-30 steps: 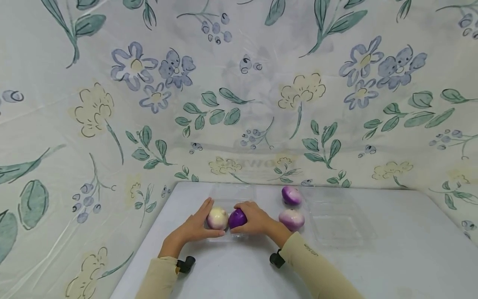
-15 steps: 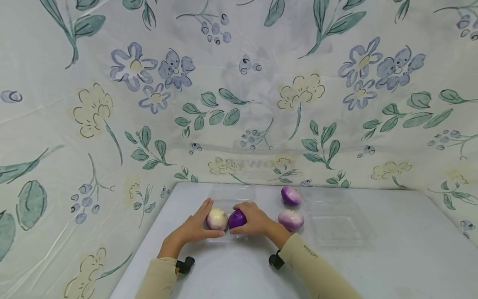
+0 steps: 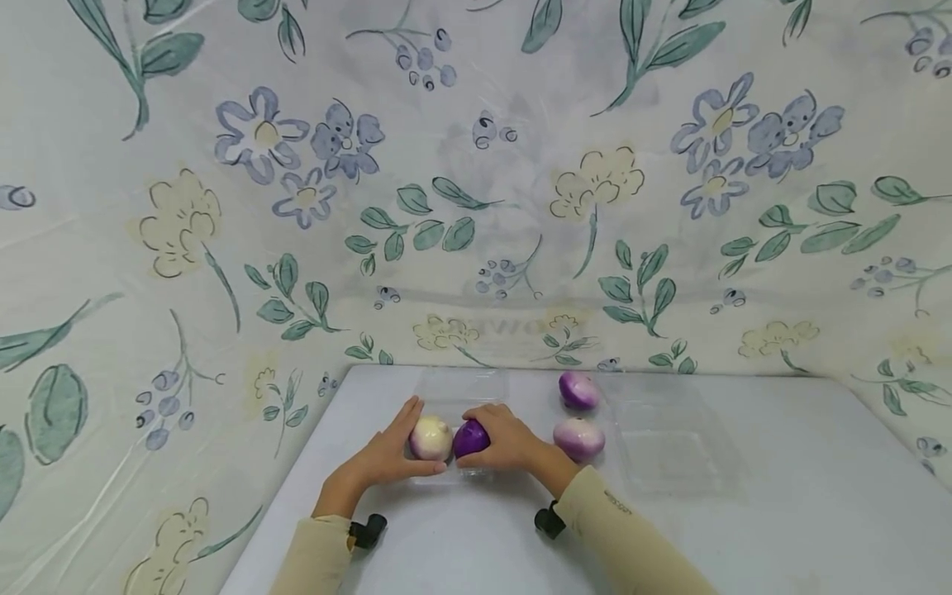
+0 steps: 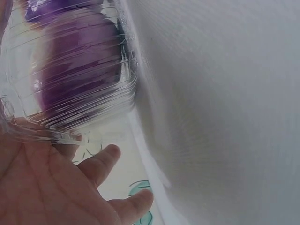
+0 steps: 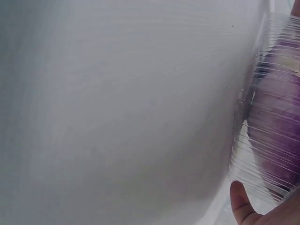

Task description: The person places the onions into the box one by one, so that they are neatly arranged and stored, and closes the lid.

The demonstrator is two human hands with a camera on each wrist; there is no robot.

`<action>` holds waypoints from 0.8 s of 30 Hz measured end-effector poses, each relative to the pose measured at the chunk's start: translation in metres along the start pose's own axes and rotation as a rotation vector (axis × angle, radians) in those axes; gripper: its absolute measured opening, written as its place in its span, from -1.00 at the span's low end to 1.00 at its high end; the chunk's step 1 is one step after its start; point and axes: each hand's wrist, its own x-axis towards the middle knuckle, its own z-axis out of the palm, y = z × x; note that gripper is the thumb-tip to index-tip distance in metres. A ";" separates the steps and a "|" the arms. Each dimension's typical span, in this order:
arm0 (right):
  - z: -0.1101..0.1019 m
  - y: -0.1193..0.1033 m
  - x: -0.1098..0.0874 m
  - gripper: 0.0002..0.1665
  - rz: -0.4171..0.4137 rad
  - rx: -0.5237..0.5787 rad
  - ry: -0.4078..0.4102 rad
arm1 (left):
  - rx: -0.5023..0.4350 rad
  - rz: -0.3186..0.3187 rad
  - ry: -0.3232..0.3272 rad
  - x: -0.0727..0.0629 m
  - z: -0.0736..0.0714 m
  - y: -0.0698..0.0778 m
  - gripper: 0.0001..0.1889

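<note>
In the head view a clear plastic container (image 3: 470, 473) stands at the table's left-centre. Inside it a pale onion with a purple flank (image 3: 430, 437) sits beside a deep purple onion (image 3: 471, 439). My left hand (image 3: 387, 454) holds the container's left end, thumb along the near side and fingers reaching to the far side. My right hand (image 3: 509, 440) grips the right end the same way and covers part of the purple onion. Ribbed container walls (image 4: 89, 98) show beside my left palm in the left wrist view; the right wrist view has an onion (image 5: 276, 117) behind similar ribs.
Two purple-and-white onions, one farther back (image 3: 578, 390) and one nearer (image 3: 579, 439), lie right of my right hand. Beyond them is a second clear container (image 3: 662, 489). A flower-printed sheet (image 3: 513, 207) hangs behind the white table (image 3: 818, 496).
</note>
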 end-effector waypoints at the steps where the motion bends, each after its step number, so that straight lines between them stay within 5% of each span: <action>1: 0.000 0.000 0.000 -0.12 -0.005 -0.003 0.003 | -0.005 -0.001 0.001 0.000 0.000 0.000 0.28; 24: 0.000 0.001 -0.001 -0.12 -0.024 -0.011 0.007 | 0.005 -0.003 -0.004 -0.001 -0.002 0.002 0.28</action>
